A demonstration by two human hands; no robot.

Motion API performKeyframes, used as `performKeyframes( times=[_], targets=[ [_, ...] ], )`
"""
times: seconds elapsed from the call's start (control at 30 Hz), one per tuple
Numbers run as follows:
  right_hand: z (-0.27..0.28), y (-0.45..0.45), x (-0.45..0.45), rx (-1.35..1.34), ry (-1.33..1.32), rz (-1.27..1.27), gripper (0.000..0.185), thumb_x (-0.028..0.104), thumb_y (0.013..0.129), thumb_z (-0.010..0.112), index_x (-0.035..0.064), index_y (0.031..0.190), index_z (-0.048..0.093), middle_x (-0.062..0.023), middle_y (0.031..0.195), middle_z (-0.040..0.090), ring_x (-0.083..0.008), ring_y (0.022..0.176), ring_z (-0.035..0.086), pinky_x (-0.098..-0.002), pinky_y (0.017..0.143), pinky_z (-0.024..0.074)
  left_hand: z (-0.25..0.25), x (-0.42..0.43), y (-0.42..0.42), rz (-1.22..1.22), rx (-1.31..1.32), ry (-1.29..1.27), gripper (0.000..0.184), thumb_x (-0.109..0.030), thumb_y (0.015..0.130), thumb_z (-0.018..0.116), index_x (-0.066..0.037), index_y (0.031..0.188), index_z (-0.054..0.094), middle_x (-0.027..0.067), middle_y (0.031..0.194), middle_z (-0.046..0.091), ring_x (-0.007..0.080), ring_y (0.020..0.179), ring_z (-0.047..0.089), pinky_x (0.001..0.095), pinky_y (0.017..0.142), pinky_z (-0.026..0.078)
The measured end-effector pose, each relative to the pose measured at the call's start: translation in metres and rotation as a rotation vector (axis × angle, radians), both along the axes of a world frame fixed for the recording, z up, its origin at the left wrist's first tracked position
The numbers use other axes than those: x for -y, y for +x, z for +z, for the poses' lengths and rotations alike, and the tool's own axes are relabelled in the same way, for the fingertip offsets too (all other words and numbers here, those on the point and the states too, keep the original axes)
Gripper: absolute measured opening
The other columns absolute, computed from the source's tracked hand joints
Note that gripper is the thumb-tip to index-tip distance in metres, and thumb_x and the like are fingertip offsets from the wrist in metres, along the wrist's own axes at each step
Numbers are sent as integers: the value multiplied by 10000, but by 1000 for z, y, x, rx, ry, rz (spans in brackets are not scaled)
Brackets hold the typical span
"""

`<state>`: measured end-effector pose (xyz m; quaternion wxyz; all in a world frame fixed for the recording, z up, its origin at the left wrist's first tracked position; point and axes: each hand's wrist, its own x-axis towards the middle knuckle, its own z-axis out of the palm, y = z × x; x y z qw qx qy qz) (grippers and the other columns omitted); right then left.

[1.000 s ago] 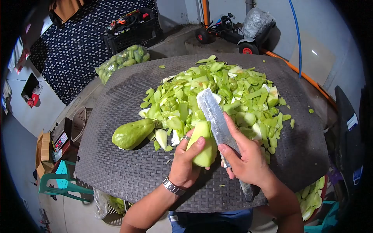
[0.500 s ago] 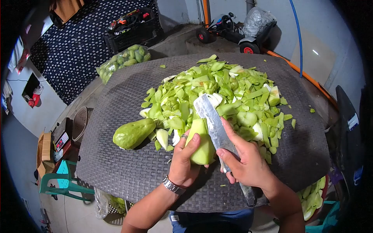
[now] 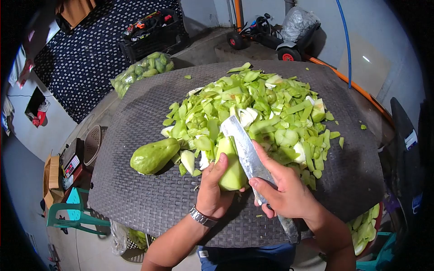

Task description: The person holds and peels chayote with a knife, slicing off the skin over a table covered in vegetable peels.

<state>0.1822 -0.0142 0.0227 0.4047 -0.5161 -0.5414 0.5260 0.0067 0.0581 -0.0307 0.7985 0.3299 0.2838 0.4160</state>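
Observation:
Near the table's front, my left hand (image 3: 214, 184) is wrapped round a pale, peeled chayote (image 3: 233, 167). My right hand (image 3: 285, 187) grips a wide-bladed knife (image 3: 246, 147), index finger stretched along the blade. The blade lies along the chayote's right side, its tip pointing away from me; part of its handle shows below my hand. Beyond both hands spreads a heap of green peelings (image 3: 244, 97) with some whitish pieces among them. An unpeeled chayote (image 3: 155, 156) rests on the table to the left of my left hand.
The dark woven-pattern table (image 3: 135, 203) fills the middle. A plastic bag of chayotes (image 3: 142, 72) stands at its far left edge. Below the right edge a container holds peeled pieces (image 3: 364, 230). A teal chair (image 3: 77, 212) and a kitchen scale (image 3: 72, 165) are at left.
My left hand has turned the chayote slightly, and a thin strip now stands up beside the blade near its top. The knife has shifted a little toward me and left.

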Motion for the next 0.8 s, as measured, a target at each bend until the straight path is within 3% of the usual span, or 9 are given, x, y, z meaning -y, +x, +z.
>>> performKeyframes(
  times=[0.1, 0.2, 0.27, 0.33, 0.37, 0.43, 0.57, 0.8],
  targets=[
    [-6, 3, -2, -88, -27, 18, 732, 49, 1027, 576, 100, 1669, 227, -77, 761, 663, -75, 501, 585, -274, 478, 497, -2, 0, 2, 12, 10, -14, 597, -562, 1028, 579, -127, 1435, 537, 38, 1226, 695, 177, 1028, 662, 319, 707, 471],
    [10, 12, -1, -72, -155, 59, 731, 27, 1005, 587, 104, 1658, 269, -147, 833, 691, -189, 601, 682, -324, 574, 557, -2, -1, 1, 37, -2, -32, 556, -552, 1026, 590, -129, 1386, 568, 37, 1189, 697, 181, 1003, 665, 325, 718, 473],
    [3, 16, 4, 392, 361, -108, 727, 11, 986, 592, 111, 1648, 306, -193, 898, 696, -300, 728, 711, -375, 683, 576, -3, -3, 0, 70, -19, -20, 529, -545, 1024, 599, -127, 1349, 586, 38, 1162, 696, 183, 985, 667, 334, 721, 475],
    [-1, 11, 6, 627, 622, -203, 724, 0, 971, 596, 115, 1637, 337, -228, 956, 693, -390, 840, 713, -418, 782, 577, 1, -5, -1, 111, -20, -19, 478, -497, 1022, 615, -120, 1316, 594, 44, 1131, 692, 193, 973, 671, 357, 727, 496],
    [-1, 6, 7, 636, 620, -219, 723, -3, 964, 598, 116, 1632, 349, -239, 981, 688, -424, 888, 701, -435, 826, 568, 2, -5, 0, 112, -12, -29, 473, -480, 1022, 617, -115, 1322, 592, 47, 1134, 693, 196, 981, 672, 363, 733, 503],
    [8, -2, 10, 627, 552, -213, 685, -49, 934, 607, 49, 1585, 421, -297, 1274, 665, -443, 1210, 663, -422, 1027, 521, 0, -5, 2, 82, 31, -29, 487, -412, 1017, 617, -92, 1379, 553, 69, 1181, 683, 213, 1031, 674, 386, 800, 539],
    [5, -4, 9, 650, 568, -211, 686, -48, 936, 614, 28, 1586, 412, -292, 1282, 661, -437, 1202, 666, -425, 1024, 521, -1, -1, 5, 63, 42, 17, 565, -242, 1006, 683, 10, 1459, 460, 118, 1264, 655, 194, 1095, 672, 336, 938, 547],
    [3, -5, 7, 687, 588, -212, 691, -51, 932, 614, 12, 1587, 403, -293, 1298, 654, -440, 1196, 666, -429, 1028, 520, 6, 6, 9, 123, -19, 88, 561, -216, 1006, 703, 19, 1453, 461, 126, 1271, 652, 180, 1111, 663, 337, 946, 552]
  ],
)
